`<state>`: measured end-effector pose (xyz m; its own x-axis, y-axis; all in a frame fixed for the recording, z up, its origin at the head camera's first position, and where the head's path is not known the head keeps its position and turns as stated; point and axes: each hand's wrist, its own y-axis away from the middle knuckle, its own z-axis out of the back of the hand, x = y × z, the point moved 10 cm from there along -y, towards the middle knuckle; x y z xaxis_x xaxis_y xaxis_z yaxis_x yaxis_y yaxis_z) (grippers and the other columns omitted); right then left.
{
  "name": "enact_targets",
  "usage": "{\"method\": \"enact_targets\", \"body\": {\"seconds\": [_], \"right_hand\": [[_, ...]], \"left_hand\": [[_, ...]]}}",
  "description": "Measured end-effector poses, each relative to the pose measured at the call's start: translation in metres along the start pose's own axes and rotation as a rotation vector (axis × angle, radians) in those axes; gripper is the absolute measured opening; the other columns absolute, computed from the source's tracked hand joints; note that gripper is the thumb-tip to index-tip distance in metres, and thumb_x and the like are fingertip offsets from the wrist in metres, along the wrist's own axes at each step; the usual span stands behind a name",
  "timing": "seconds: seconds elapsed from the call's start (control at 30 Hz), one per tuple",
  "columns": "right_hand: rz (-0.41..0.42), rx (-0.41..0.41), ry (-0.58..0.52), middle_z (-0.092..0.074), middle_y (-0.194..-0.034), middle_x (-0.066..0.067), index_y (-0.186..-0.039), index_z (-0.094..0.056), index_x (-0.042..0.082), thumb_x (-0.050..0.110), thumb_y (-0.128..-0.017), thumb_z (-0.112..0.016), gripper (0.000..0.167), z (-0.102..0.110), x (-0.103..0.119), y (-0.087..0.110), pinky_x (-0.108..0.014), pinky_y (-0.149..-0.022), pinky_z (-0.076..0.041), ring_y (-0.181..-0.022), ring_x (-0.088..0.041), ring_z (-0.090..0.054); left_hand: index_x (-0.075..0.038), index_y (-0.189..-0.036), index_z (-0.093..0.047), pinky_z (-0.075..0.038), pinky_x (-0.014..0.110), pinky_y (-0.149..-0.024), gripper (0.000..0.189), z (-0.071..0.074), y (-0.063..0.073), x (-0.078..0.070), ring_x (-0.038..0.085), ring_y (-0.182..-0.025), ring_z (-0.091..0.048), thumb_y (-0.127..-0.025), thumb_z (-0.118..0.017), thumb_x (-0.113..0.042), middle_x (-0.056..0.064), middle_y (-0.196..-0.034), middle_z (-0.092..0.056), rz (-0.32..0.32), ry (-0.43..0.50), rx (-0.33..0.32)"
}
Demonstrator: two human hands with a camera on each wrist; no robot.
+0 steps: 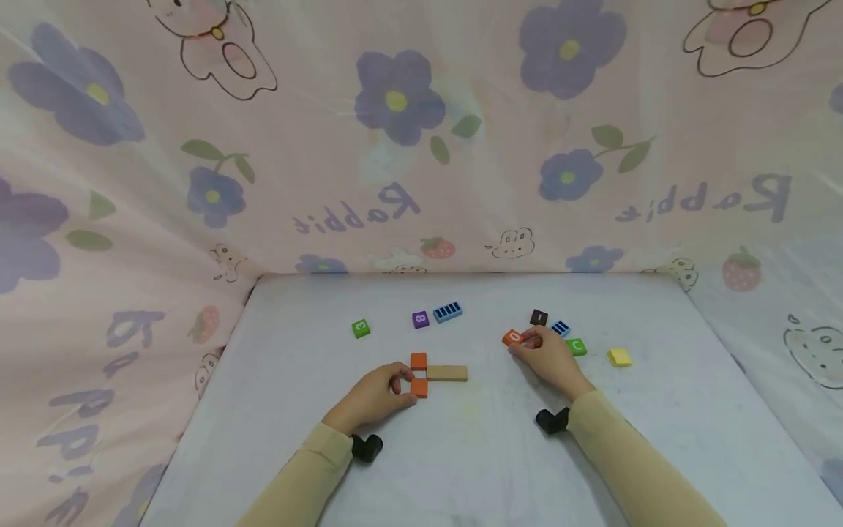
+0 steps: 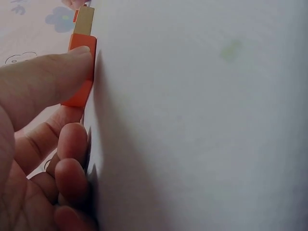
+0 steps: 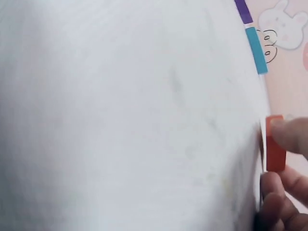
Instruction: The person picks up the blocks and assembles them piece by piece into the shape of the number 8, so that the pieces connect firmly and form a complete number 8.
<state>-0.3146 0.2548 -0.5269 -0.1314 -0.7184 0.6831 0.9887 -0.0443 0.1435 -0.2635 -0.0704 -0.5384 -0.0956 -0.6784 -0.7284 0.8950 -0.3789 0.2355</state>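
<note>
The thumb and forefinger of the left hand (image 1: 377,397) pinch a plain orange square block (image 1: 419,389), the nearer of two, on the white tabletop (image 1: 481,454); its twin, a second orange square block (image 1: 418,361), lies just beyond it across a narrow gap, with a tan, wood-coloured rectangular bar (image 1: 448,373) reaching rightward from their right sides; the right hand (image 1: 552,364) pinches an orange block marked with a white 0 (image 1: 514,337), though whether that block touches the tabletop I cannot tell; crowding this hand are a black block with a white dash (image 1: 539,317), a small blue striped block (image 1: 560,328) and a green block with a white C (image 1: 577,347), the last partly covered by the hand; farther right sits a yellow square block (image 1: 619,357); beyond the left hand lie a green 3 block (image 1: 360,328), a purple 8 block (image 1: 420,319) and, just beside the latter, a longer light-blue block with dark stripes (image 1: 448,312).
</note>
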Motion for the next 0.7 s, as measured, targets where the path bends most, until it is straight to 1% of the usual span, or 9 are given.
{"method": "enact_targets", "body": {"seconds": [0.2, 0.3, 0.47, 0.7], "right_hand": [[0.03, 0.072, -0.058, -0.063, -0.107, -0.007, -0.112, -0.059, 0.011, 0.042, -0.086, -0.072, 0.042, -0.004, 0.003, 0.001, -0.037, -0.079, -0.045, -0.096, -0.023, -0.056], [0.052, 0.087, -0.056, -0.063, -0.108, -0.006, -0.112, -0.059, 0.012, 0.04, -0.086, -0.073, 0.041, -0.007, 0.006, 0.0, -0.037, -0.078, -0.044, -0.094, -0.022, -0.055], [0.101, 0.087, -0.031, -0.062, -0.101, -0.003, -0.111, -0.061, 0.012, 0.037, -0.086, -0.074, 0.038, -0.012, 0.016, -0.001, -0.035, -0.076, -0.044, -0.089, -0.021, -0.053], [0.124, 0.108, -0.004, -0.061, -0.098, -0.001, -0.109, -0.064, 0.014, 0.035, -0.085, -0.074, 0.034, -0.026, 0.028, -0.003, -0.035, -0.076, -0.043, -0.086, -0.019, -0.053]], "left_hand": [[-0.025, -0.112, -0.06, -0.039, 0.031, -0.06, 0.035, -0.001, -0.002, 0.001, 0.016, -0.074, -0.05, -0.084, -0.074, -0.041, 0.0, -0.082, -0.053, 0.013, -0.001, 0.003], [-0.025, -0.112, -0.06, -0.039, 0.031, -0.06, 0.035, 0.0, 0.0, 0.002, 0.016, -0.073, -0.049, -0.084, -0.074, -0.04, 0.0, -0.082, -0.052, 0.019, 0.005, -0.002], [-0.025, -0.111, -0.06, -0.038, 0.031, -0.059, 0.034, 0.0, -0.001, 0.0, 0.016, -0.072, -0.049, -0.084, -0.075, -0.039, 0.0, -0.081, -0.052, 0.016, 0.001, -0.002], [-0.026, -0.111, -0.06, -0.038, 0.031, -0.06, 0.033, 0.0, 0.0, 0.0, 0.016, -0.072, -0.049, -0.084, -0.075, -0.037, 0.0, -0.082, -0.053, 0.025, 0.011, 0.005]]}}
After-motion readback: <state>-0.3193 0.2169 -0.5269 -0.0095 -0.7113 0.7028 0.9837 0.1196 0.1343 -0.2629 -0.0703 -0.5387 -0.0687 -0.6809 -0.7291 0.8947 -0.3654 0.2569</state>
